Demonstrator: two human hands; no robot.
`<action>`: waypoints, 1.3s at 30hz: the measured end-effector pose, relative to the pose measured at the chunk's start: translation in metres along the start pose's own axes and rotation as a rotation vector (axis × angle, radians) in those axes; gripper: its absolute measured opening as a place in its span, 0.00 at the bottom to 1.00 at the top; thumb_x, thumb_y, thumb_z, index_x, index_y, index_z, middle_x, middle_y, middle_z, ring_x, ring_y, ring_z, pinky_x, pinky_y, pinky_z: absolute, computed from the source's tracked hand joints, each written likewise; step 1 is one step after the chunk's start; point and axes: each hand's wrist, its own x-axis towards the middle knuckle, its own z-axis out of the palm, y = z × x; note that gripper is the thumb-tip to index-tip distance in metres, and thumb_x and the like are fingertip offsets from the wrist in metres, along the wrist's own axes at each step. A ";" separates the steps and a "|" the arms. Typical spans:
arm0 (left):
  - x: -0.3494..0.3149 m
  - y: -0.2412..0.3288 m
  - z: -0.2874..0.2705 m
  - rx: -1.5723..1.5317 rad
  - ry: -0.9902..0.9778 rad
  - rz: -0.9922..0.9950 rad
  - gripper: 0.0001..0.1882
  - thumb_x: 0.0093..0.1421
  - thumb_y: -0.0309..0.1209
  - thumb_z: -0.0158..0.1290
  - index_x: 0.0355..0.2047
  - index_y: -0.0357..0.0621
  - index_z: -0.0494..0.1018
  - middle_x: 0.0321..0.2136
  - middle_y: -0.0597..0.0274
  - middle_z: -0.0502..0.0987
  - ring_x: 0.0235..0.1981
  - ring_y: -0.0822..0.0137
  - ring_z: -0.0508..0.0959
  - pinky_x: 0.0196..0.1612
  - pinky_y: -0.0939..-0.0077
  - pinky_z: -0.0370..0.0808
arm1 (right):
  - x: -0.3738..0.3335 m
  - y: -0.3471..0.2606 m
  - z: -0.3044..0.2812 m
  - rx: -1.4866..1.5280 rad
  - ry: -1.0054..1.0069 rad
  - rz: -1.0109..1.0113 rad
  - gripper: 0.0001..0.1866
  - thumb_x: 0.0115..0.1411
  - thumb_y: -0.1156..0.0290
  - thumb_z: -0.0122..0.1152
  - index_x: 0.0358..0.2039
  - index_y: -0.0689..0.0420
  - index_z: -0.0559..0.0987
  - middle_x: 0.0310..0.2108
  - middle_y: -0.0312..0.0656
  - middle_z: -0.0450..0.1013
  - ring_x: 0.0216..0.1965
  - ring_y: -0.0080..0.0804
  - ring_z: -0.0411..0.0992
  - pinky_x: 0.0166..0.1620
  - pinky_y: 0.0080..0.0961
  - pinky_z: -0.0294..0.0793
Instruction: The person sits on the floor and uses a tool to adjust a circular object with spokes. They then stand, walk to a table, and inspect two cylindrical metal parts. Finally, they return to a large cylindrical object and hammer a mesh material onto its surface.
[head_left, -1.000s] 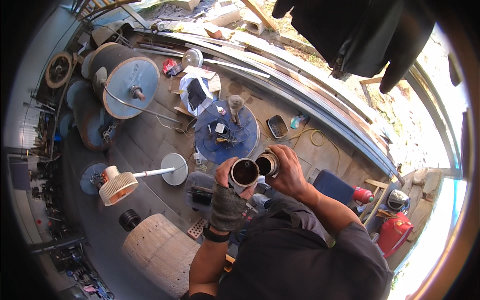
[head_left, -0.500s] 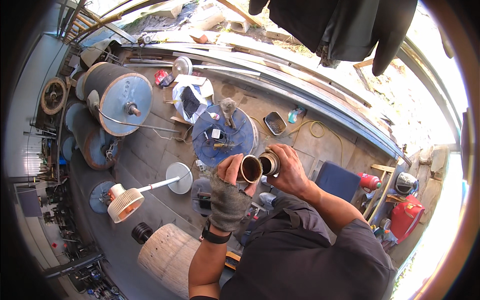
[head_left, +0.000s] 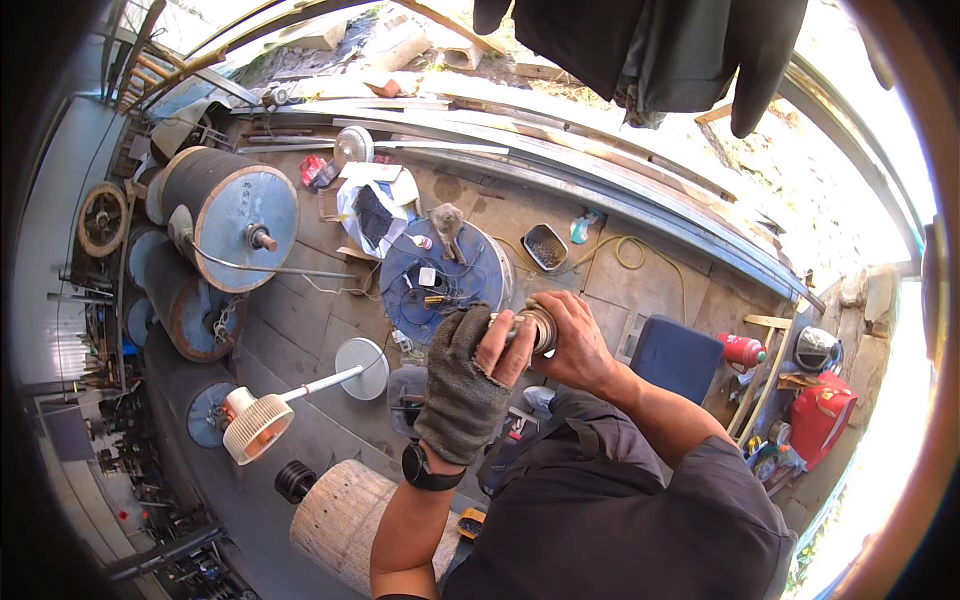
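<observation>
Before my chest the two hands meet. My right hand (head_left: 577,342), bare, is closed round a short metallic cylinder (head_left: 544,328) with a ringed neck. My left hand (head_left: 462,372), in a grey fingerless glove with a black watch at the wrist, lies back-up against the cylinder's left end. Its bare fingertips curl over that end and touch the ringed neck. A pale sliver of a round cup-like piece (head_left: 496,322) shows by the left fingers; the rest is hidden by the glove.
Beyond my hands is a blue round drum end (head_left: 400,308) with a cat (head_left: 447,228) and small parts on it. Large rollers (head_left: 245,225) stand at the left. A white-stemmed fan-like piece (head_left: 262,425), a wooden cylinder (head_left: 350,520) and a dark blue seat (head_left: 675,358) are nearby.
My left hand has rolled over so the glove's back faces up, and the brown inside of the cup-like piece no longer shows. Its fingers now reach over the cylinder in my right hand.
</observation>
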 end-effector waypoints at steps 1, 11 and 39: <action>0.000 -0.002 0.002 0.027 0.020 0.045 0.37 0.43 0.23 0.67 0.57 0.49 0.74 0.55 0.57 0.70 0.50 0.51 0.75 0.53 0.51 0.73 | -0.001 0.000 0.002 0.000 0.003 0.017 0.42 0.36 0.75 0.74 0.56 0.58 0.71 0.51 0.51 0.72 0.55 0.54 0.69 0.62 0.47 0.65; -0.056 0.008 0.029 -0.473 0.329 -0.667 0.40 0.48 0.25 0.67 0.62 0.40 0.63 0.55 0.47 0.71 0.56 0.49 0.72 0.62 0.56 0.68 | -0.003 -0.007 -0.008 0.025 -0.093 0.095 0.42 0.38 0.74 0.74 0.58 0.59 0.70 0.54 0.53 0.70 0.57 0.57 0.69 0.59 0.46 0.70; -0.120 0.033 0.057 -0.815 0.467 -0.916 0.36 0.50 0.29 0.69 0.59 0.41 0.67 0.51 0.50 0.75 0.52 0.53 0.76 0.58 0.63 0.72 | 0.011 -0.052 -0.003 -0.082 -0.177 -0.163 0.40 0.42 0.78 0.72 0.58 0.59 0.69 0.50 0.54 0.71 0.50 0.55 0.74 0.51 0.43 0.76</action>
